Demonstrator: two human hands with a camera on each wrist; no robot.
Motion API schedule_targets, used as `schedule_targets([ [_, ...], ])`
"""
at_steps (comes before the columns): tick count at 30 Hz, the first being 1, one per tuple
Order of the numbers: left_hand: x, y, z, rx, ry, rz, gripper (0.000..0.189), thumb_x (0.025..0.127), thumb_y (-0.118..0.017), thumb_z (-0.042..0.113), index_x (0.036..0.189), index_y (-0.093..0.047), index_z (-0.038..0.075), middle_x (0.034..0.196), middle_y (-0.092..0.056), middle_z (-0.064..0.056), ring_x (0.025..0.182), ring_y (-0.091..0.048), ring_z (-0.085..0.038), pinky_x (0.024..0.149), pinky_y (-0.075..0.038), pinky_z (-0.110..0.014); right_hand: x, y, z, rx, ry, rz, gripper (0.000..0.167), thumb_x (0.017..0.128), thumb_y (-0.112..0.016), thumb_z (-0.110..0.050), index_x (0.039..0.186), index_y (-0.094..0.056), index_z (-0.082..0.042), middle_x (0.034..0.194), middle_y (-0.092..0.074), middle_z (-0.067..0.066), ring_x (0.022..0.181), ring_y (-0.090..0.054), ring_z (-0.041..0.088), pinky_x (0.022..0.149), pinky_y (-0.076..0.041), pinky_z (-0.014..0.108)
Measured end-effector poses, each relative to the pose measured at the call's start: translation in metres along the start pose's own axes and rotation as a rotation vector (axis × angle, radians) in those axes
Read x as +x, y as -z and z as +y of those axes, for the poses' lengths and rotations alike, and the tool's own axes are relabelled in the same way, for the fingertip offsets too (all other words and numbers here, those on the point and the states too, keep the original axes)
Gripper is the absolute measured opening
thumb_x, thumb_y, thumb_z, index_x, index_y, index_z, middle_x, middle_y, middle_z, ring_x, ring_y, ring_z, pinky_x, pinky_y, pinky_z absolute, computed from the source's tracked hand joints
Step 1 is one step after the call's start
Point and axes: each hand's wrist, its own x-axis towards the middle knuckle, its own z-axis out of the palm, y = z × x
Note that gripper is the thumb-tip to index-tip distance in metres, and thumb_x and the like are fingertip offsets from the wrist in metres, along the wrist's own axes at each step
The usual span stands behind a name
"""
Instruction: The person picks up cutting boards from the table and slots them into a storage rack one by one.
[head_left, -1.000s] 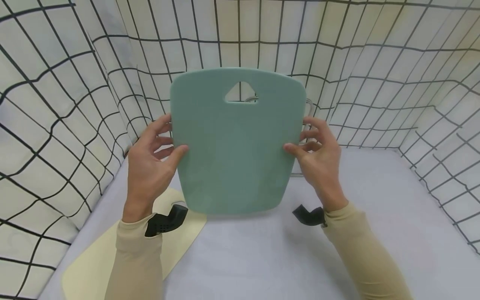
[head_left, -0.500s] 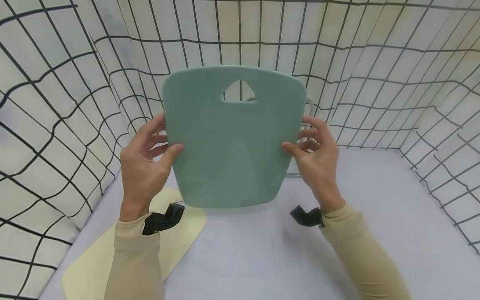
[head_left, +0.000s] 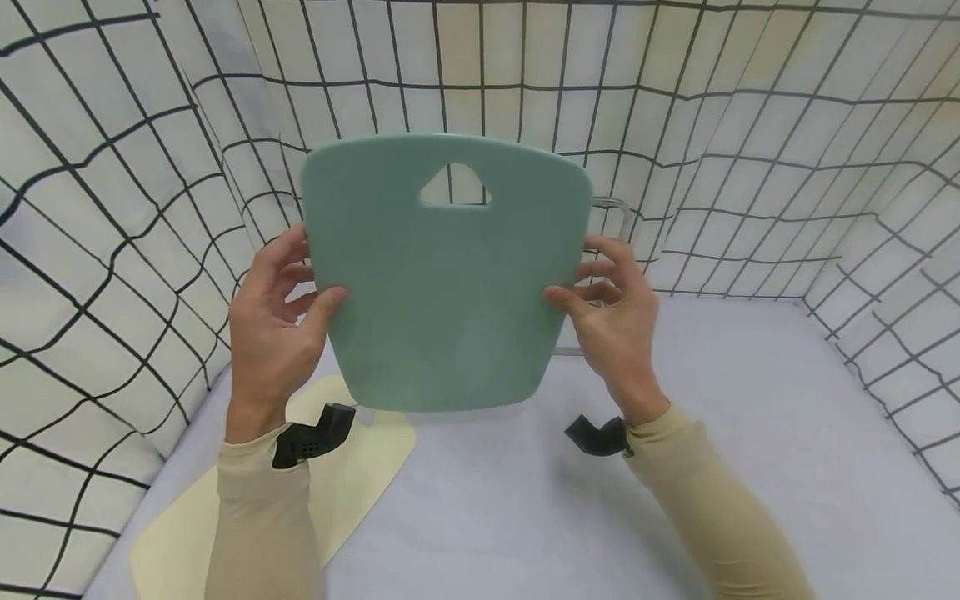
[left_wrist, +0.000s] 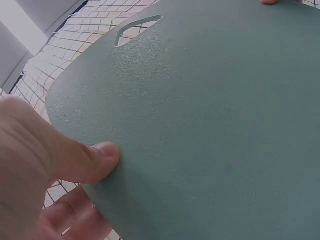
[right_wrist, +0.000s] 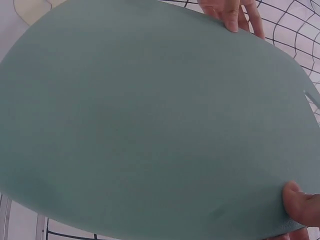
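Note:
A green cutting board (head_left: pixel 442 292) with a cut-out handle hole near its top edge is held up in the middle of the head view. My left hand (head_left: pixel 273 325) grips its left edge, thumb on the near face and fingers behind. On the opposite edge my right hand (head_left: pixel 615 317) pinches it the same way. The left wrist view shows the left thumb (left_wrist: pixel 100 162) pressed flat on the board's face. In the right wrist view the right thumb (right_wrist: pixel 300 202) lies near a corner. The board hides most of what stands behind it.
A cream-coloured flat board (head_left: pixel 367 467) lies on the white tabletop (head_left: pixel 480 517) at the left, under my left forearm. Behind the green board, part of a metal wire rack (head_left: pixel 618 208) shows. Walls with a black grid pattern (head_left: pixel 525 83) enclose the back and sides.
Both hands have shifted to the left with the cutting board. Its lower edge has risen a little, so the board leans more and more of the cream board shows.

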Motion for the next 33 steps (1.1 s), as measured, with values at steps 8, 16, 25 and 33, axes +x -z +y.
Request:
schedule_targets([
  [8, 0.003, -0.007, -0.007, -0.314, -0.066, 0.167, 0.057, 0.077, -0.074, -0.018, 0.132, -0.062, -0.006, 0.118, -0.071, -0.003, 0.094, -0.069, -0.016, 0.081, -0.058, -0.020, -0.002, -0.009, -0.004, 0.023, 0.004, -0.003, 0.059, 0.081, -0.085, 0.000, 0.134, -0.063, -0.015, 0.102, -0.067, 0.010, 0.070, -0.067, 0.018, 0.075, -0.063, 0.026],
  [16, 0.003, -0.005, -0.011, -0.409, -0.034, 0.219, 0.058, 0.077, -0.076, -0.017, 0.133, -0.064, -0.005, 0.123, -0.071, -0.008, 0.100, -0.069, -0.020, 0.088, -0.058, -0.026, -0.003, -0.019, -0.005, 0.030, 0.019, -0.009, 0.059, 0.080, -0.086, 0.001, 0.133, -0.063, -0.012, 0.104, -0.068, 0.014, 0.071, -0.066, 0.021, 0.073, -0.062, 0.023],
  [25, 0.003, 0.000, -0.010, -0.407, 0.010, 0.156, 0.064, 0.080, -0.073, -0.017, 0.141, -0.061, -0.001, 0.126, -0.068, -0.007, 0.100, -0.066, -0.023, 0.091, -0.057, -0.025, 0.001, -0.022, -0.006, 0.010, 0.027, -0.007, 0.057, 0.082, -0.085, -0.001, 0.134, -0.063, -0.012, 0.099, -0.068, 0.017, 0.069, -0.067, 0.026, 0.077, -0.065, 0.040],
  [33, 0.004, 0.002, -0.009, -0.372, 0.027, 0.131, 0.066, 0.082, -0.069, -0.018, 0.145, -0.058, 0.002, 0.129, -0.065, -0.006, 0.106, -0.063, -0.024, 0.096, -0.052, -0.029, 0.002, -0.028, -0.005, 0.039, 0.025, 0.029, 0.055, 0.081, -0.085, -0.002, 0.131, -0.065, -0.013, 0.101, -0.069, 0.015, 0.070, -0.068, 0.025, 0.079, -0.065, 0.045],
])
